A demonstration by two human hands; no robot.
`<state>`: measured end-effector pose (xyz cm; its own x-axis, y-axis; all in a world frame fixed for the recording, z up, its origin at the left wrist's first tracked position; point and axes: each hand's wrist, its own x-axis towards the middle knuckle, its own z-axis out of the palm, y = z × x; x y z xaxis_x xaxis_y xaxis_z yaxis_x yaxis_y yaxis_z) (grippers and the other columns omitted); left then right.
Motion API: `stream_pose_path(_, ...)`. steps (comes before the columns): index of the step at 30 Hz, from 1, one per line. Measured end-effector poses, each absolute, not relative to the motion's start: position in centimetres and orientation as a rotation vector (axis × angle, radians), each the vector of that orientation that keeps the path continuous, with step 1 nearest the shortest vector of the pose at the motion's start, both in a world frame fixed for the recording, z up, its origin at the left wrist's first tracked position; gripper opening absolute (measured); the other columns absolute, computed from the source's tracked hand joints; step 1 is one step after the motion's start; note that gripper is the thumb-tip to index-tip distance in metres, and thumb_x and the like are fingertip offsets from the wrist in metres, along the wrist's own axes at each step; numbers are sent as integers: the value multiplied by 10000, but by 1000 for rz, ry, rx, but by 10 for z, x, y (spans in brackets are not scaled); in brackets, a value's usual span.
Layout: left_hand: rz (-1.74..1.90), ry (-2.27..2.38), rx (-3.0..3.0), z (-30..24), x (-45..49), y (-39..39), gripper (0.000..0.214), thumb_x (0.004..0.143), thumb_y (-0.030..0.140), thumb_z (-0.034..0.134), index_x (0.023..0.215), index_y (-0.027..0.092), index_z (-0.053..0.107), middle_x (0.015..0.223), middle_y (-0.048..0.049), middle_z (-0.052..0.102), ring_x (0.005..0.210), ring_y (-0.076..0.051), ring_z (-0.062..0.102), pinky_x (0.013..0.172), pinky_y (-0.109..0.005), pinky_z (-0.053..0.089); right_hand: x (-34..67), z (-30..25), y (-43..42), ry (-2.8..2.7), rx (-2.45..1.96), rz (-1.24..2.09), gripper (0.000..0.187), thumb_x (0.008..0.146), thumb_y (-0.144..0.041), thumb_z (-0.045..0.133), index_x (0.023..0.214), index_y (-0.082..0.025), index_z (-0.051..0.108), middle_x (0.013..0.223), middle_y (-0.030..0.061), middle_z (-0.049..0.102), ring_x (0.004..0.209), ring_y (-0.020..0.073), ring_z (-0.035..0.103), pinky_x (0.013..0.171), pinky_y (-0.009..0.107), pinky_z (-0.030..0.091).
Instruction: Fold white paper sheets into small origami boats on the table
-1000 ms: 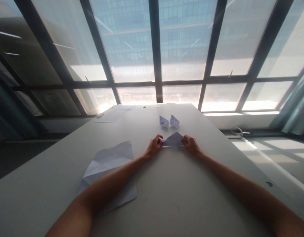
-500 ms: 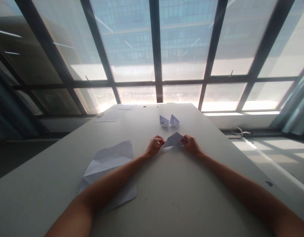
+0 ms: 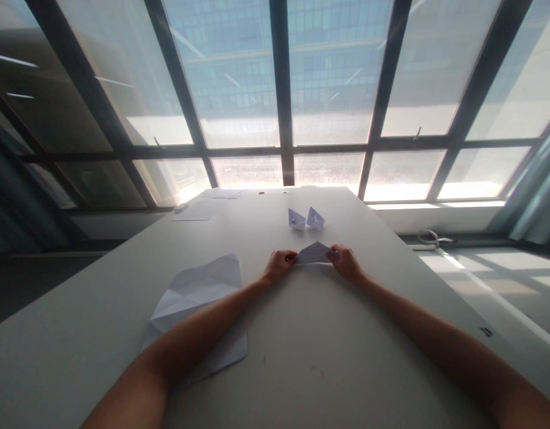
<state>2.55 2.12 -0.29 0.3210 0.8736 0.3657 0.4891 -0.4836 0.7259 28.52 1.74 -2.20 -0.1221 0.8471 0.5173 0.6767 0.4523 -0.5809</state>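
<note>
A folded sheet of paper (image 3: 316, 252) with a peaked top is stretched between my hands, just above the white table (image 3: 297, 351). My left hand (image 3: 280, 263) pinches its left corner. At the right corner my right hand (image 3: 345, 260) grips it between thumb and fingers. Beyond the hands stand two folded paper boats, one on the left (image 3: 297, 220) and one on the right (image 3: 316, 219). A large creased sheet (image 3: 198, 292) lies partly under my left forearm.
Flat white sheets lie at the table's far left (image 3: 195, 210). Tall windows with dark frames (image 3: 281, 89) rise behind the table. A coiled cable (image 3: 430, 238) rests beyond its right edge, and curtains (image 3: 529, 208) hang at both sides.
My left hand has closed on the left corner of the folded paper. The paper's peak has tipped slightly lower, and its lower edge now lies level. The boats have not moved.
</note>
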Motion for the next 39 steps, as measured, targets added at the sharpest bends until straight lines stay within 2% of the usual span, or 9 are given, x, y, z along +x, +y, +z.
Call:
stream_pose_path(7, 996, 1218, 2099, -3, 24, 23, 249, 827, 312, 620, 869, 146, 801, 764, -40, 751, 731, -207, 675, 689, -275, 488, 285, -23, 17, -1866, -1225, 369, 210, 869, -352, 582, 826, -187, 705, 807, 67, 711, 766, 216, 618, 747, 316, 456)
stream_pose_path(12, 1040, 1277, 2086, -4, 22, 25, 227, 825, 284, 626, 852, 146, 803, 747, -48, 751, 716, -209, 676, 677, -275, 484, 289, -22, 25, -1679, -1116, 615, 391, 904, -489, 492, 878, -172, 719, 862, 89, 736, 829, 245, 660, 760, 344, 490)
stream_pose_path(14, 1054, 1305, 2069, -4, 21, 25, 209, 815, 264, 632, 852, 146, 801, 755, -52, 755, 732, -216, 680, 690, -282, 489, 295, -21, 29, -1620, -1124, 712, 432, 878, -532, 503, 870, -163, 727, 868, 97, 740, 832, 251, 664, 744, 348, 496)
stream_pose_path(21, 1059, 1346, 2057, -3, 21, 26, 190, 824, 238, 633, 859, 151, 798, 780, -57, 763, 741, -225, 691, 712, -300, 500, 321, -18, 34, -1798, -1145, 945, 496, 738, -581, 656, 919, -130, 749, 671, 22, 667, 575, 149, 528, 537, 266, 401)
stream_pose_path(28, 1052, 1343, 2054, -4, 20, 26, 205, 828, 251, 636, 881, 139, 799, 807, -60, 769, 771, -229, 696, 715, -291, 495, 324, -25, 42, -1777, -1144, 778, 313, 690, -425, 690, 819, -142, 724, 708, 30, 675, 614, 153, 551, 566, 263, 427)
stream_pose_path(33, 1047, 1372, 2029, -5, 21, 26, 225, 829, 254, 634, 916, 124, 796, 845, -72, 773, 782, -222, 694, 729, -288, 494, 325, -39, 51, -1790, -1140, 648, 218, 680, -387, 691, 677, -176, 638, 651, 11, 630, 600, 152, 539, 560, 258, 434)
stream_pose_path(39, 1042, 1392, 2050, -4, 21, 27, 201, 828, 236, 642, 899, 133, 800, 828, -74, 772, 763, -221, 690, 721, -287, 486, 327, -47, 54, -1864, -1061, 646, 114, 702, -298, 655, 700, -186, 632, 677, 2, 632, 602, 149, 559, 541, 244, 435)
